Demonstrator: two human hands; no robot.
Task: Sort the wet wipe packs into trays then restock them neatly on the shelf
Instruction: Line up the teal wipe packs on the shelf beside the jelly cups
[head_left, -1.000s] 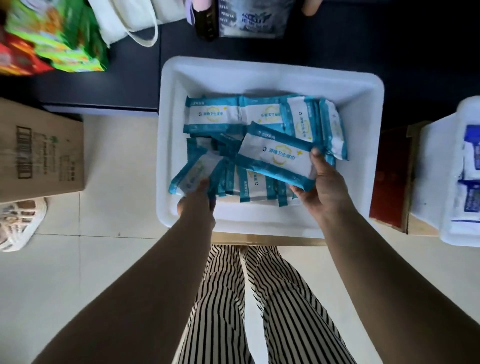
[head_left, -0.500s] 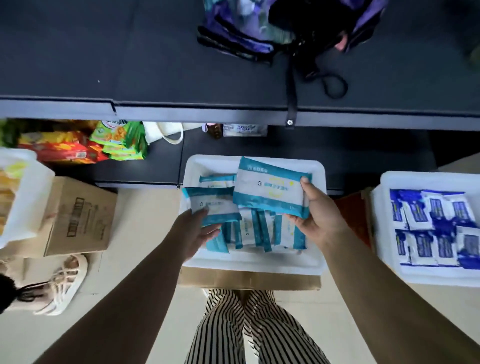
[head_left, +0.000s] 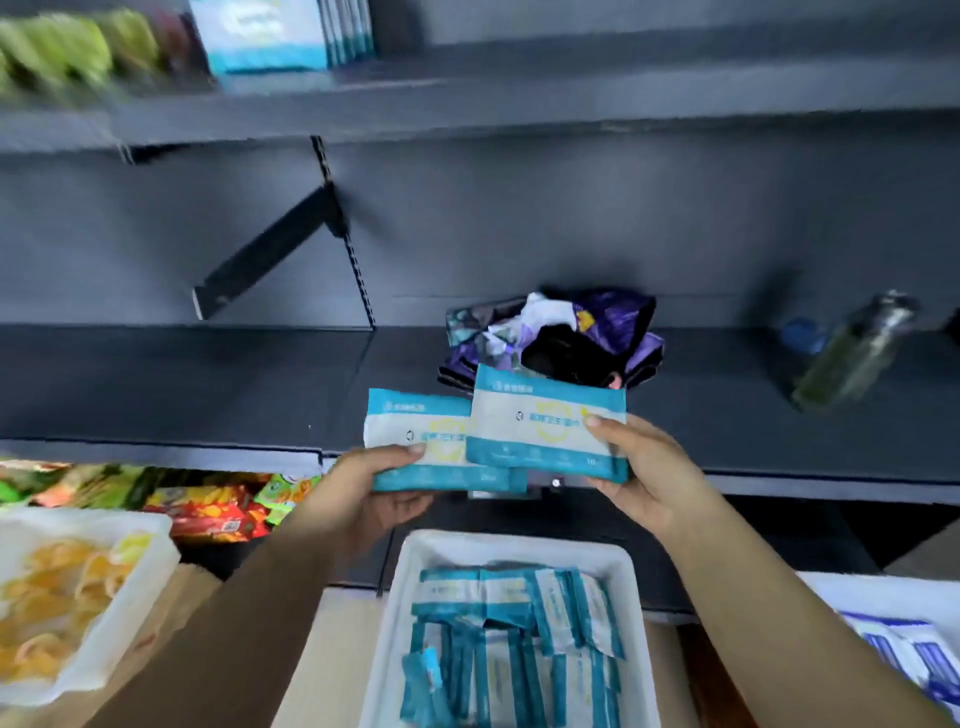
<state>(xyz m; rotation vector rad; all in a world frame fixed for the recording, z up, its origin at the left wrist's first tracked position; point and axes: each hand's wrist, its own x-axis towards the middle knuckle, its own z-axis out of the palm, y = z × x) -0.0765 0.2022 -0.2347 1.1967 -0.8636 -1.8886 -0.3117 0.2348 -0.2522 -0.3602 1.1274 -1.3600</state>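
Change: a second ago both packs were low in the white tray (head_left: 631, 566); now they are lifted above it, level with the dark shelf (head_left: 208, 384) edge, so restocking has begun.
Left hand (head_left: 363, 493): grasps the left wipe pack (head_left: 415, 441) by its lower edge.
Right hand (head_left: 649, 467): grasps the right wipe pack (head_left: 545, 426), which overlaps the left one.
Orientation: long axes run left-right, printed faces up toward the camera.
Location: over the shelf's front lip, just in front of the purple bag (head_left: 597, 322).

a shop aisle: dark metal shelving (head_left: 519, 104) on slotted uprights carries rows of packaged snacks (head_left: 208, 506) and boxed goods (head_left: 270, 36), with stock trays (head_left: 395, 597) on the floor.
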